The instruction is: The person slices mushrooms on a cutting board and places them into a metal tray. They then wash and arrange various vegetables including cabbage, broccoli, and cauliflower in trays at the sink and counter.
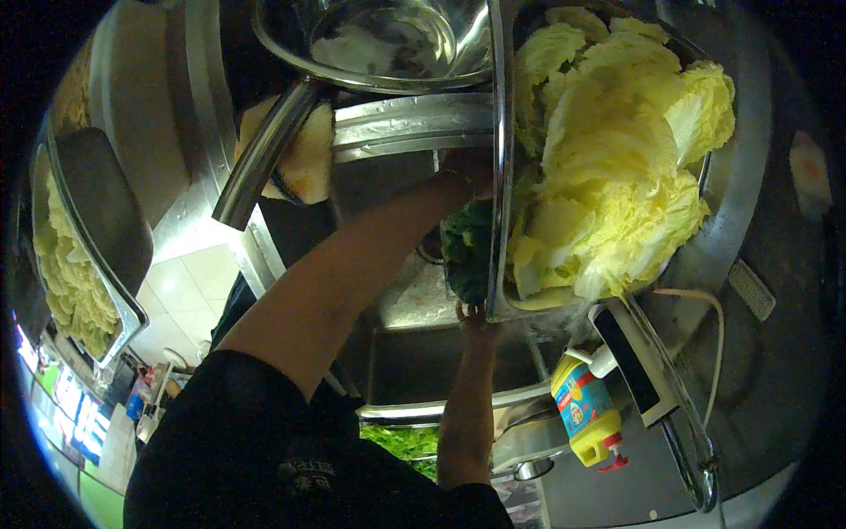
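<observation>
My left hand (472,173) reaches into the sink (410,370); a thin bracelet circles its wrist. It lies in shadow, partly hidden by the rim of a deep metal pan (500,165). The fingers of my right hand (471,314) are at the near end of a clump of dark green vegetables (468,254). This clump sits between my two hands, against the pan's side. Napa cabbage leaves (615,152), pale yellow and loose, fill the pan. Shadow and the rim hide how either hand grips.
A metal bowl (377,82) and a metal tube (261,159) lie beyond the sink. At right are a yellow pump bottle (588,410), a tap (694,463) and a scouring pad (752,291). Another cabbage pan (86,244) stands left; bright green leaves (400,443) lie near me.
</observation>
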Demonstrator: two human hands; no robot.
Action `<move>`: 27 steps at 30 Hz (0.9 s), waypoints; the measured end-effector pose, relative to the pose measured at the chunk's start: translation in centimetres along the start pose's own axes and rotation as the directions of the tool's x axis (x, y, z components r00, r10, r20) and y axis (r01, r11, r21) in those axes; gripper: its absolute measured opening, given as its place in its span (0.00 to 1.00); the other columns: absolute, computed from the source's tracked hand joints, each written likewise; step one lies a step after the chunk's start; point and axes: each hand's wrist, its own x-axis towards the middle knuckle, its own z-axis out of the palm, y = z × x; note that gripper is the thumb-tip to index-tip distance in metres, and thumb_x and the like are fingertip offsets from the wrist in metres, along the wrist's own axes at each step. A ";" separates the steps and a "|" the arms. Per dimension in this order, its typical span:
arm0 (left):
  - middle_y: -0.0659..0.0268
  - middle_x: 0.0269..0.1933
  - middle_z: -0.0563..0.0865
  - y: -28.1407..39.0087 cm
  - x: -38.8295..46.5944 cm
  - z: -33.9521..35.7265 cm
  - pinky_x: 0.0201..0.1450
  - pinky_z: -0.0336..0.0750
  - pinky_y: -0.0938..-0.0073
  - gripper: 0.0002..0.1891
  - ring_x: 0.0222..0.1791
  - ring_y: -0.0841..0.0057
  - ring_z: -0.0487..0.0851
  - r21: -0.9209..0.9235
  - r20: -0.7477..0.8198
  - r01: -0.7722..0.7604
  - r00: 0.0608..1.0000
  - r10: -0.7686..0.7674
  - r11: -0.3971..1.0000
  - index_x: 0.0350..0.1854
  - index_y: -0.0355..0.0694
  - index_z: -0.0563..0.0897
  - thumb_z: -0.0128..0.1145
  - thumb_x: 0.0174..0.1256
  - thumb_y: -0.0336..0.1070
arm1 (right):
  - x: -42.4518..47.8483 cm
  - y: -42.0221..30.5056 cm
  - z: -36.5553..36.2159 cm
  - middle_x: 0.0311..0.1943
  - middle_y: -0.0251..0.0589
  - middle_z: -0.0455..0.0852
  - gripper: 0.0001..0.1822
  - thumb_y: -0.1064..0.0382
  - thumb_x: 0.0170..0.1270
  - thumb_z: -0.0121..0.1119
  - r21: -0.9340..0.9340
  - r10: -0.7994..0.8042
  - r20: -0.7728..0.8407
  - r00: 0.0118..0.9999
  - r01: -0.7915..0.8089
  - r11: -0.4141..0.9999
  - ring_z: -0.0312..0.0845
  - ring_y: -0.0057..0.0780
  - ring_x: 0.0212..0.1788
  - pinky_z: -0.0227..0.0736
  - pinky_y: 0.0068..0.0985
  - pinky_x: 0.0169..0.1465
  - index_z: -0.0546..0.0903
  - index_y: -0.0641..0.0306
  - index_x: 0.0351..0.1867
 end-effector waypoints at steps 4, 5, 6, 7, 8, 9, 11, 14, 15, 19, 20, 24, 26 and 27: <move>0.58 0.64 0.72 -0.8 -2.2 0.4 0.66 0.62 0.53 0.32 0.62 0.56 0.69 -0.107 -0.059 0.043 0.997 -0.050 0.993 0.62 0.56 0.73 0.59 0.53 0.60 | -2.5 1.1 0.0 0.63 0.39 0.69 0.27 0.39 0.69 0.42 -0.002 0.030 -0.044 0.999 -0.030 1.000 0.64 0.42 0.65 0.61 0.49 0.62 0.69 0.48 0.63; 0.58 0.64 0.72 -1.0 -3.2 0.5 0.66 0.62 0.53 0.32 0.63 0.56 0.69 -0.141 -0.089 0.052 0.994 -0.064 0.989 0.62 0.57 0.73 0.59 0.53 0.61 | -3.5 1.3 -0.3 0.63 0.39 0.70 0.27 0.39 0.69 0.42 0.002 0.033 -0.050 0.998 -0.033 0.999 0.65 0.42 0.65 0.61 0.49 0.62 0.69 0.48 0.63; 0.58 0.64 0.72 -1.1 -4.4 0.5 0.66 0.61 0.53 0.32 0.63 0.57 0.69 -0.179 -0.117 0.058 0.990 -0.080 0.982 0.62 0.57 0.73 0.59 0.52 0.61 | -4.8 1.4 -0.5 0.63 0.39 0.70 0.27 0.39 0.68 0.42 0.014 0.041 -0.063 0.997 -0.040 0.999 0.65 0.42 0.65 0.62 0.49 0.62 0.70 0.48 0.62; 0.59 0.64 0.71 -1.2 -5.7 0.4 0.66 0.61 0.53 0.33 0.63 0.57 0.69 -0.208 -0.145 0.063 0.985 -0.094 0.976 0.62 0.58 0.73 0.59 0.52 0.61 | -6.4 1.7 -0.8 0.61 0.38 0.72 0.26 0.39 0.68 0.42 0.030 0.052 -0.069 0.996 -0.051 0.998 0.66 0.41 0.64 0.63 0.49 0.61 0.71 0.47 0.61; 0.59 0.65 0.71 -1.2 -6.8 0.2 0.66 0.61 0.53 0.33 0.63 0.57 0.68 -0.242 -0.168 0.065 0.980 -0.108 0.968 0.62 0.58 0.73 0.59 0.52 0.62 | -7.8 1.9 -1.3 0.60 0.37 0.73 0.26 0.38 0.68 0.43 -0.004 0.007 0.019 1.000 -0.007 1.000 0.67 0.41 0.63 0.65 0.48 0.60 0.72 0.47 0.60; 0.57 0.61 0.74 -0.7 -8.0 -0.3 0.65 0.64 0.54 0.30 0.61 0.55 0.70 -0.272 -0.177 0.068 0.977 -0.120 0.960 0.59 0.54 0.75 0.59 0.54 0.59 | -9.6 2.0 -2.5 0.60 0.36 0.74 0.27 0.38 0.67 0.43 -0.033 -0.042 0.099 0.994 0.045 0.998 0.68 0.41 0.62 0.66 0.47 0.58 0.72 0.47 0.60; 0.52 0.54 0.79 0.2 -10.3 -1.4 0.62 0.69 0.55 0.25 0.56 0.51 0.74 -0.331 -0.195 0.070 0.971 -0.141 0.941 0.53 0.46 0.79 0.59 0.56 0.55 | -12.2 2.5 -4.3 0.60 0.35 0.74 0.27 0.36 0.66 0.45 -0.029 -0.070 0.197 0.978 0.077 0.997 0.69 0.40 0.61 0.68 0.45 0.56 0.72 0.46 0.60; 0.50 0.53 0.80 0.9 -13.0 -3.7 0.62 0.69 0.56 0.30 0.53 0.51 0.77 -0.374 -0.014 0.199 0.975 -0.220 0.906 0.54 0.43 0.79 0.57 0.56 0.61 | -15.8 2.9 -6.1 0.62 0.35 0.70 0.28 0.35 0.64 0.49 0.030 -0.033 0.208 0.978 0.027 0.999 0.68 0.41 0.61 0.69 0.44 0.52 0.70 0.43 0.61; 0.50 0.52 0.80 1.8 -13.8 -4.9 0.61 0.70 0.56 0.31 0.53 0.51 0.78 -0.373 0.086 0.229 0.973 -0.213 0.899 0.54 0.43 0.79 0.56 0.57 0.62 | -17.4 3.1 -6.8 0.63 0.35 0.69 0.29 0.35 0.63 0.50 0.038 -0.025 0.170 0.985 0.019 0.999 0.67 0.41 0.62 0.69 0.44 0.52 0.69 0.43 0.61; 0.50 0.47 0.83 3.5 -16.5 -5.6 0.60 0.70 0.59 0.29 0.51 0.54 0.79 -0.330 0.070 0.297 0.954 -0.291 0.896 0.47 0.40 0.84 0.59 0.53 0.60 | -23.3 3.8 -8.7 0.63 0.37 0.65 0.30 0.35 0.61 0.53 0.039 -0.039 0.094 0.995 0.035 0.999 0.61 0.43 0.64 0.63 0.48 0.55 0.66 0.44 0.60; 0.50 0.47 0.83 4.0 -17.2 -5.9 0.60 0.70 0.59 0.29 0.51 0.54 0.79 -0.337 0.087 0.289 0.957 -0.277 0.896 0.47 0.39 0.84 0.58 0.53 0.61 | -24.4 4.0 -9.3 0.63 0.38 0.65 0.30 0.36 0.62 0.50 0.076 -0.044 0.111 0.993 0.035 0.996 0.61 0.42 0.63 0.60 0.46 0.57 0.66 0.47 0.61; 0.50 0.47 0.83 5.5 -18.8 -5.5 0.58 0.72 0.60 0.29 0.50 0.53 0.79 -0.379 0.069 0.189 0.982 -0.177 0.906 0.47 0.39 0.84 0.57 0.54 0.61 | -27.5 4.5 -11.6 0.64 0.40 0.63 0.31 0.35 0.63 0.48 0.081 -0.120 0.088 0.989 0.113 0.990 0.57 0.42 0.65 0.53 0.48 0.63 0.67 0.49 0.61; 0.50 0.46 0.84 6.6 -19.8 -4.9 0.57 0.72 0.60 0.28 0.49 0.54 0.80 -0.332 -0.024 0.098 0.993 -0.112 0.938 0.46 0.39 0.84 0.56 0.55 0.60 | -29.3 4.6 -12.2 0.62 0.42 0.63 0.31 0.33 0.62 0.49 0.072 -0.131 0.004 0.991 0.130 0.989 0.57 0.43 0.65 0.54 0.50 0.62 0.67 0.48 0.60; 0.50 0.45 0.84 7.6 -20.1 -5.5 0.56 0.73 0.60 0.28 0.49 0.54 0.80 -0.306 -0.071 0.047 0.995 -0.072 0.951 0.46 0.39 0.84 0.56 0.56 0.60 | -29.6 4.7 -12.7 0.62 0.41 0.63 0.31 0.33 0.62 0.49 0.078 -0.163 -0.006 0.987 0.163 0.983 0.57 0.43 0.65 0.55 0.50 0.62 0.67 0.48 0.59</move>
